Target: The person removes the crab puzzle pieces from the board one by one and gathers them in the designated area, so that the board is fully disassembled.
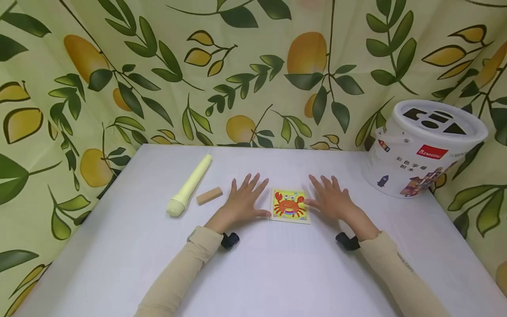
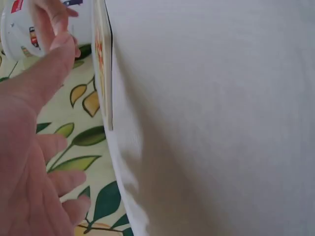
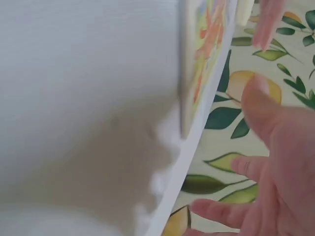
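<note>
A square crab picture puzzle (image 1: 289, 206) in a pale frame lies flat on the table between the two hands. To its left, my left hand (image 1: 244, 200) is spread with straight fingers, its thumb near the puzzle's lower left corner. My right hand (image 1: 332, 199) spreads on the other side, the thumb by the puzzle's right edge. Neither hand holds anything. In the left wrist view the puzzle (image 2: 102, 64) shows edge-on beyond the left thumb. From the right wrist, the puzzle (image 3: 206, 54) appears beside the right thumb; whether either thumb touches it I cannot tell.
Left of the left hand lie a small wooden block (image 1: 209, 196) and a pale yellow toy microphone (image 1: 189, 185). A white bucket (image 1: 421, 149) with shaped holes in its lid stands at the back right. Behind the white table (image 1: 253, 273) hangs a leaf-patterned curtain (image 1: 253, 75).
</note>
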